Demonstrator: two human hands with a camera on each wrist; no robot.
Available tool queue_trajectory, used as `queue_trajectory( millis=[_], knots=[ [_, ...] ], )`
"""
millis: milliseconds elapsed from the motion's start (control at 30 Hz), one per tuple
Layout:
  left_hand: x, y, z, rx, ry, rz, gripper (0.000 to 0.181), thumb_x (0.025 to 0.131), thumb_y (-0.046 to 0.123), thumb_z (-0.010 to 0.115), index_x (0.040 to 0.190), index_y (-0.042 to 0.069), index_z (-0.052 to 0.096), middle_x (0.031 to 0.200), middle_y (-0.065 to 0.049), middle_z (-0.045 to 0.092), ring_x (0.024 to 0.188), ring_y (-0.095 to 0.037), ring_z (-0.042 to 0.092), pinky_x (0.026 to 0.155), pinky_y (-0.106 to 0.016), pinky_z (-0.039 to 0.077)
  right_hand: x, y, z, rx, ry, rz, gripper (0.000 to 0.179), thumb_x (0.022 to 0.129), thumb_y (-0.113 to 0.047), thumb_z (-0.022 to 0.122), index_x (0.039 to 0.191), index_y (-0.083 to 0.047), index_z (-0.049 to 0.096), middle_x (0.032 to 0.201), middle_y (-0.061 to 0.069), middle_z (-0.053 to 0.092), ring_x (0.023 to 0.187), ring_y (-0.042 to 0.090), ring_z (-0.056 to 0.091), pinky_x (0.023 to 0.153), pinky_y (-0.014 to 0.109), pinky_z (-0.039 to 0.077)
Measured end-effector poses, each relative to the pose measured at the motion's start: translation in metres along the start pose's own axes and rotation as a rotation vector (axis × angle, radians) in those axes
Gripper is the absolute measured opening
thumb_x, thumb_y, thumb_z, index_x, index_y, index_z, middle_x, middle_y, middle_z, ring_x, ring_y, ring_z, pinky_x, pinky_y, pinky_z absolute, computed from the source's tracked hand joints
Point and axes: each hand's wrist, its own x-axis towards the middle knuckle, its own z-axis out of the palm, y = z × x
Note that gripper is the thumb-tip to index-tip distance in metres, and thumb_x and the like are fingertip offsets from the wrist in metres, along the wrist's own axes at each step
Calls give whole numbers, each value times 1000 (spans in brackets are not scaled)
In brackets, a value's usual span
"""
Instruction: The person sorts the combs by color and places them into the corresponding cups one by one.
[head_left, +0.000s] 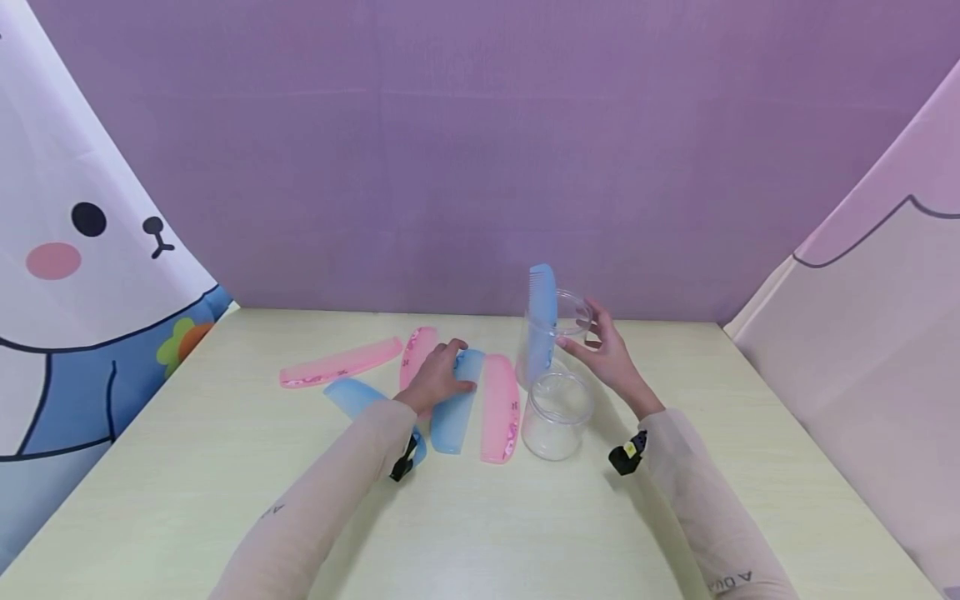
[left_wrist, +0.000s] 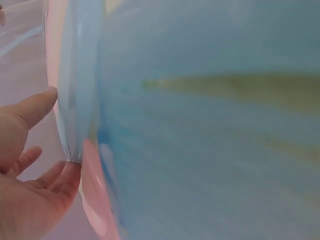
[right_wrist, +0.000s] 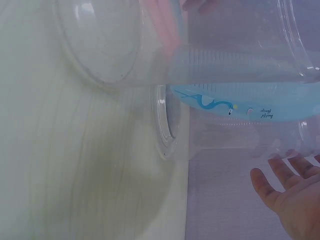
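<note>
My left hand grips the upper end of a blue comb, its thumb and fingers at opposite edges. In the left wrist view, thumb and fingertips touch a comb's pale blue edge. My right hand holds the tall clear jar near its rim, thumb in front and fingers around the far side. Inside that jar a blue comb stands upright, its top above the rim; a printed blue bird shows on it in the right wrist view.
A second clear jar stands in front of the tall one. Pink combs lie right, behind the left hand and far left. Another blue comb lies partly under the left forearm. A purple backdrop rises behind the table.
</note>
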Motion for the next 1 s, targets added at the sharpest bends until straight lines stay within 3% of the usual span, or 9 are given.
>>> queue_trajectory(
  millis=[300,633,1000],
  knots=[
    [4,2,1,-48,17,-58,71,71,17,78,130,10,39,120,-16,52,106,-27,50,90,-42,48,9,29,0,-33,14,-13,84,84,-23,65,146,-10,10,144,22,29,129,38,34,101,54,34],
    [4,4,2,-118,63,-76,68,67,12,80,125,9,44,117,-16,58,103,-28,55,86,-43,51,10,32,0,-22,17,-18,86,83,-25,67,146,-11,11,145,19,29,129,38,34,101,54,34],
    [6,4,3,-106,87,-83,69,64,13,82,123,9,47,114,-15,57,102,-28,54,85,-42,51,10,34,0,-24,29,-35,84,83,-23,66,146,-10,12,143,23,30,128,40,35,100,54,36]
  ],
)
